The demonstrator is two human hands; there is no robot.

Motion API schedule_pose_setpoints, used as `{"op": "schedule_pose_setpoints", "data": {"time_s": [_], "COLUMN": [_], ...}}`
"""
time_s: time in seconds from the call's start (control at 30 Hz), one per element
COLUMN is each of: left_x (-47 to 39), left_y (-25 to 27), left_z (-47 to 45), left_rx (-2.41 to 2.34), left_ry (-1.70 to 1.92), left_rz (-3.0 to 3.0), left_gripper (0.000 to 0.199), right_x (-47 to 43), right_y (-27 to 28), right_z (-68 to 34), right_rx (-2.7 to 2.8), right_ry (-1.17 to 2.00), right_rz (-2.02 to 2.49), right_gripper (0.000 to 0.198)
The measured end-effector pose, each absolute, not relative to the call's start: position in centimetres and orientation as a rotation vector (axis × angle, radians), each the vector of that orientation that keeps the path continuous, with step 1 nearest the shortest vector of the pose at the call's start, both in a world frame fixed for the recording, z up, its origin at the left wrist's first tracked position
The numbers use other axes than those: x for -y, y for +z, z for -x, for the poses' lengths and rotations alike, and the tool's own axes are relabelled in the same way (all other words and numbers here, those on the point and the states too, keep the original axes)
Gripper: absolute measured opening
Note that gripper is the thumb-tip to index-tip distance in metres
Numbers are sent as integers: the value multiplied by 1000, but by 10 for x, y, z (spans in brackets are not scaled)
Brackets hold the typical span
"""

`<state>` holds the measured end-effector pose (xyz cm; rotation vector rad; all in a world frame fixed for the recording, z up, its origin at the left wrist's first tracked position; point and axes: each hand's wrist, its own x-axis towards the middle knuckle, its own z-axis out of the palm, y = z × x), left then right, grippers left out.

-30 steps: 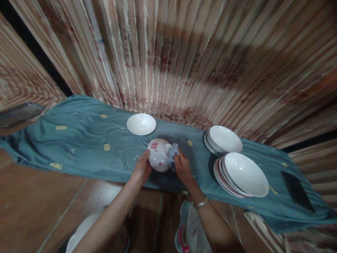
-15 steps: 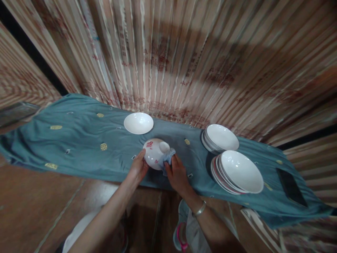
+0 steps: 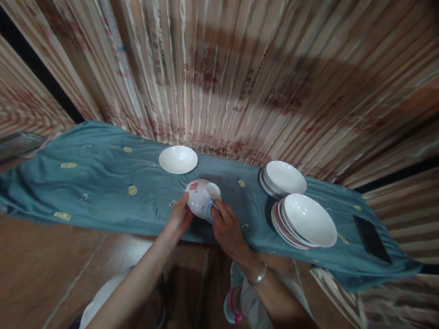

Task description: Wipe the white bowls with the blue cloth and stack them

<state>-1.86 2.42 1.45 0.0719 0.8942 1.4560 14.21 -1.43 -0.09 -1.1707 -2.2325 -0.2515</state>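
I watch from far off. The bowl (image 3: 199, 201) is tipped, outside up, over the near middle of the table (image 3: 106, 183). The left hand (image 3: 179, 215) grips its left side. The right hand (image 3: 228, 229) has its fingers closed on a rag (image 3: 207, 211), pressing it to the bowl's near right side; the tips are hard to see. I think this is the wiping part. The next rub seems to need a firm left hold and a soft push, well apart from the near stack (image 3: 310, 220) on the right.
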Motion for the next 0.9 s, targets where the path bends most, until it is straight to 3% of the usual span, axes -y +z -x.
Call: {"op": "schedule_pose_setpoints", "data": {"time_s": [0.5, 0.9], "left_x": [-13, -7], "left_y": [20, 27], "left_z": [6, 7], "left_rx": [-807, -847], "left_ry": [1433, 1320], "left_rz": [-329, -438], "left_gripper": [31, 37], "right_x": [-5, -24], "right_y": [7, 29], "right_z": [-129, -135], "right_rx": [2087, 1988], "right_ry": [-368, 51], "right_rz": [1191, 1332], "right_gripper": [37, 38]}}
